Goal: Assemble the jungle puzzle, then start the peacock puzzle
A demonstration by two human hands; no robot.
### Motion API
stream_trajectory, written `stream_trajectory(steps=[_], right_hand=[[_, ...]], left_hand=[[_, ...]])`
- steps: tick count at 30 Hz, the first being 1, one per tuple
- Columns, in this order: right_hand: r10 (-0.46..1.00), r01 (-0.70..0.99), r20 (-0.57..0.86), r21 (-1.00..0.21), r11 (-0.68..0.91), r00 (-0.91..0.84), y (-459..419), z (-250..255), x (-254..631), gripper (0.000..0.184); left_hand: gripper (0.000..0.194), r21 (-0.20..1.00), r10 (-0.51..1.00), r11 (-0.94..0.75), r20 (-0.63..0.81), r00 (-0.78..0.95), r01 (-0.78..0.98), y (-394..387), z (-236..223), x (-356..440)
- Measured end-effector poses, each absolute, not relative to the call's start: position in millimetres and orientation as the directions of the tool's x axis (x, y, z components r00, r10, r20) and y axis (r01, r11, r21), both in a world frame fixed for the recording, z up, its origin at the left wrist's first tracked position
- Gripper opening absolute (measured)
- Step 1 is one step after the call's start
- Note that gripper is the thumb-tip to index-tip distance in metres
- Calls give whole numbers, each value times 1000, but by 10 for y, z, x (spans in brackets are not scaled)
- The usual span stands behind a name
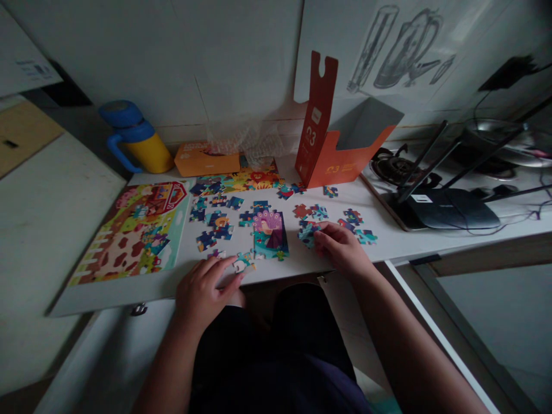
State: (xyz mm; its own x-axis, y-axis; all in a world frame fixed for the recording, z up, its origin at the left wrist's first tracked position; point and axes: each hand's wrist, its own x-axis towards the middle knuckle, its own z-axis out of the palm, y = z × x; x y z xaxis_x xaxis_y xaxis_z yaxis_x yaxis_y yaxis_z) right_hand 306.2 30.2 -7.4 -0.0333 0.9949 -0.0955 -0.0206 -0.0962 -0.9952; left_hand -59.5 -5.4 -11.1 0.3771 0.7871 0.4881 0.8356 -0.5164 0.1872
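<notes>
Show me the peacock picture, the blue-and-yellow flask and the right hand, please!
Peacock picture (271, 233): head view, on the middle of its front.
Blue-and-yellow flask (145, 148): head view, on its yellow body.
Right hand (344, 247): head view, on the back of it.

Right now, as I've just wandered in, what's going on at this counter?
Someone is handling jigsaw pieces with bare hands. The right hand has its fingertips at some blue jigsaw pieces, right of a peacock picture. The left hand is by a white-and-teal jigsaw piece near the front edge. More pieces lie scattered around, with a farmyard picture to the left and an open orange box standing behind.
</notes>
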Motion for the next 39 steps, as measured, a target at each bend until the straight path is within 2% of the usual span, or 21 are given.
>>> stream_trajectory(steps=[10, 16, 20, 28, 34, 39], right_hand=[[992, -18, -92, -995, -94, -81, 286, -53, 3054, 41], [990, 39, -100, -995, -97, -96, 280, -40, 3049, 43], [985, 145, -121, -984, -103, -119, 259, 34, 3009, 48], [984, 408, 55, -905, 121, -171, 285, 56, 2970, 46], [980, 471, 175, -860, 198, -92, 175, 53, 2896, 41], [975, 571, 203, -791, 221, -96, 14, 61, 2930, 40]], left_hand=[[30, 177, 787, -513, 489, 377, 840, -55, -100, -578], [30, 178, 797, -499, 480, 368, 848, -56, -112, -582], [29, 181, 790, -509, 485, 374, 842, -51, -113, -585], [30, 171, 786, -513, 488, 379, 841, -58, -100, -588], [32, 179, 789, -522, 472, 392, 834, -52, -116, -612], [34, 163, 789, -515, 474, 391, 842, -48, -125, -628]])
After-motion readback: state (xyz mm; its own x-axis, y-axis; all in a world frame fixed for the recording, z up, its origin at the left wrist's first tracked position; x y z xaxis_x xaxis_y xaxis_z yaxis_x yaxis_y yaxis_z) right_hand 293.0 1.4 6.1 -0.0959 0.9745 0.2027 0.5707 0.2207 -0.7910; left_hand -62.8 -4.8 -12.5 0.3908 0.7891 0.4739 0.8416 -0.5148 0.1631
